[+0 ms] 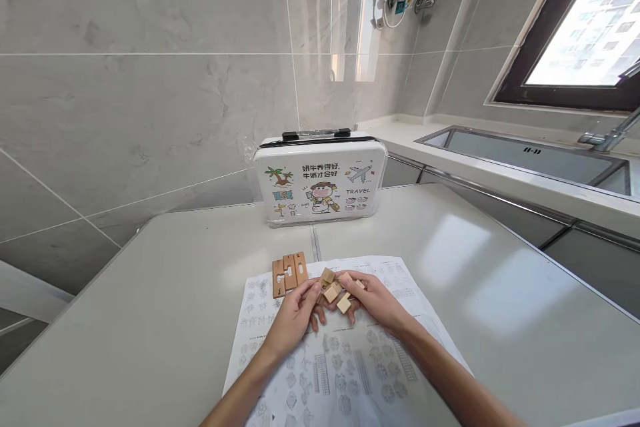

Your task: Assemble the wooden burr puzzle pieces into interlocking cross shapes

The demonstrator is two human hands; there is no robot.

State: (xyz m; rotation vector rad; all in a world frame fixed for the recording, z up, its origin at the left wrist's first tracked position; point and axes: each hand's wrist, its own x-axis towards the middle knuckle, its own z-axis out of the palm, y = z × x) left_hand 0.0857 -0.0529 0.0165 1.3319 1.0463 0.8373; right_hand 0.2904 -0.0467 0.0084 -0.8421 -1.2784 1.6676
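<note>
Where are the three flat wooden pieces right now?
Head view: the wooden pieces lie on the far left corner of the instruction sheet, just beyond the left hand, before the white travel case.

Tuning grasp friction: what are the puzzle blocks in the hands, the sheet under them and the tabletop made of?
Puzzle blocks, gripped by left hand and right hand: apparently bare light wood, tan, matte, square-cut. Sheet: thin white printed paper, lying flat. Tabletop: smooth pale grey, soft window glare; laminate or coated metal, cannot tell.
</note>
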